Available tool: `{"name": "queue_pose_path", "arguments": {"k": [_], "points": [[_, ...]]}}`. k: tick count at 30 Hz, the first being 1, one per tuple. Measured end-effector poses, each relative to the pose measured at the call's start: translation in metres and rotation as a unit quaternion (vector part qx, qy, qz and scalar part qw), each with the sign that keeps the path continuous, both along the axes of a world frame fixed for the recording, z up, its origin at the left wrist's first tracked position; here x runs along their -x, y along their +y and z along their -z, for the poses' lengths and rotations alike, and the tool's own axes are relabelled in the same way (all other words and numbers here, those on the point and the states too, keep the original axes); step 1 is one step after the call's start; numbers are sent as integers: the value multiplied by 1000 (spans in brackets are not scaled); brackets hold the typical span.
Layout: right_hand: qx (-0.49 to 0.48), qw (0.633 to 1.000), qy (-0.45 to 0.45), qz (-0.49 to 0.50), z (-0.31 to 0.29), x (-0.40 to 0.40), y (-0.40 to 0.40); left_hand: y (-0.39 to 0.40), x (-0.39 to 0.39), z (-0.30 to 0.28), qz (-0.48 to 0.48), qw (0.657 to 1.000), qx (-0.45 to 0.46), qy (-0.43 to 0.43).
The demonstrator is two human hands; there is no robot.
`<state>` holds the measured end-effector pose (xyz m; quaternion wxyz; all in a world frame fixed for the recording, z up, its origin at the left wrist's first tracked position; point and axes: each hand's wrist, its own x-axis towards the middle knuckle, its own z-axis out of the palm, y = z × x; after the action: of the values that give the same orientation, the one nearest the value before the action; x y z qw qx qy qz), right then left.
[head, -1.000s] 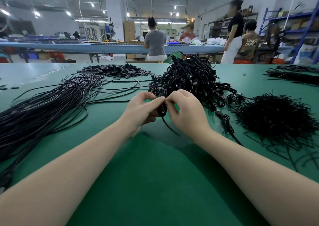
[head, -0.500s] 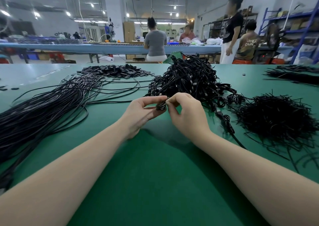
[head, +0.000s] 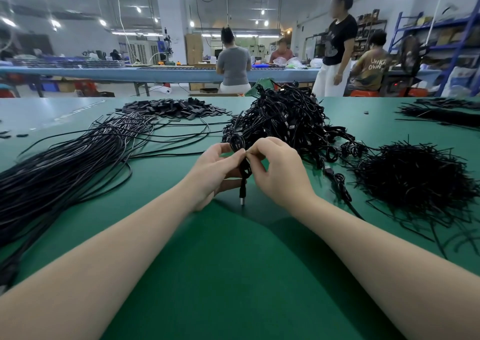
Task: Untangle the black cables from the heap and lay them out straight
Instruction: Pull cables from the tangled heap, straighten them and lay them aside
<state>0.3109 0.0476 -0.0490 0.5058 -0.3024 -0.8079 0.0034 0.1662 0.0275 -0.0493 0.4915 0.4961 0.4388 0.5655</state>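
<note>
A tangled heap of black coiled cables [head: 285,124] sits mid-table behind my hands. Between my hands hangs one small coiled black cable [head: 237,142], its loop sticking up and its plug end [head: 242,199] pointing down near the green table [head: 233,274]. My left hand [head: 210,173] grips the coil from the left, fingers curled around it. My right hand [head: 280,170] pinches it at the top with thumb and forefinger. A long bundle of straightened black cables [head: 65,168] lies stretched across the left side.
A pile of short black ties [head: 415,176] lies at the right, a flat pile of black tabs [head: 176,108] at the back left, more black strips [head: 441,111] far right. One loose coiled cable [head: 340,183] lies right of my wrist. Several people work at benches behind.
My hands have lifted the small coil slightly and turned it. Its loop now stands above my fingers and the plug end hangs down between my hands.
</note>
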Motion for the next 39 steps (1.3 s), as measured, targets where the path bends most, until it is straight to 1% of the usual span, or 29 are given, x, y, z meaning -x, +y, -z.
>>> {"name": "queue_pose_path", "arguments": {"k": [3,6,10,14,19,22,26,30,32,34,35,37,39], "points": [[12,1000,1,4,0,0,1,0,-1,-1,16,1000,11,-4],[2,1000,-14,9,1,-1,1,0,-1,-2,15,1000,9,-2],[-41,997,-59,26,-1,0,0,-2,-1,-5,14,1000,13,17],[-78,992,-94,35,-1,2,-4,-4,2,-10,8,999,50,15],[-80,991,-108,22,1,4,-6,-3,10,-9,-13,998,59,30],[-82,989,-123,15,1,3,-3,-2,11,-9,1,998,54,41],[-121,979,-164,20,1,4,-3,-3,16,-10,23,995,94,37],[-232,948,-218,20,-1,3,-5,-1,17,-11,47,987,156,2],[-275,936,-216,21,-4,3,-5,2,19,-14,61,977,199,-48],[-297,932,-205,28,-4,2,-5,2,23,-17,91,958,247,-110],[-303,931,-200,31,-3,2,-4,1,25,-18,114,950,262,-127],[-288,938,-189,23,-1,3,-4,0,28,-15,137,948,263,-114],[-233,959,-163,-9,-1,3,-5,-2,29,-13,132,955,252,-89]]}}
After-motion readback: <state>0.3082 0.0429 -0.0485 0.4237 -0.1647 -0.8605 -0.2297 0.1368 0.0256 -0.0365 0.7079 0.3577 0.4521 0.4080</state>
